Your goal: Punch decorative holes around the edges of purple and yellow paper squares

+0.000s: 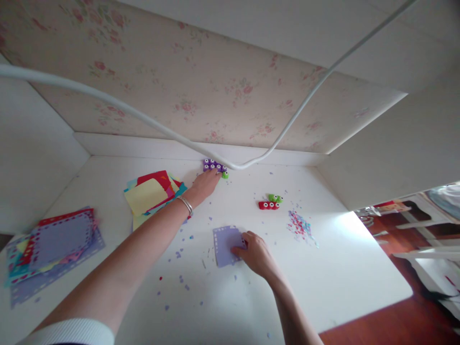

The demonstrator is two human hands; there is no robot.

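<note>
Pinching purple paper (pixel 226 247), the right hand (pixel 256 253) is closed, the left hand's (pixel 205 185) grip unclear.

The white tabletop (pixel 345 278) bears a hole-edged purple sheet (pixel 226 247) at the dial's centre. Around it lie a paper stack (pixel 63 239) at nine o'clock, loose sheets (pixel 145 195) at ten, purple eyed blocks (pixel 212 166) at twelve, red blocks (pixel 268 205) and green blocks (pixel 275 198) between one and two, and confetti (pixel 300 224) toward three.

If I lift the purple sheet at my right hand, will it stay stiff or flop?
The sheet looks like thin paper, so it's probably light and may bend away from your right hand. The row of holes along its edge likely weakens it there, so tugging might tear it.
</note>
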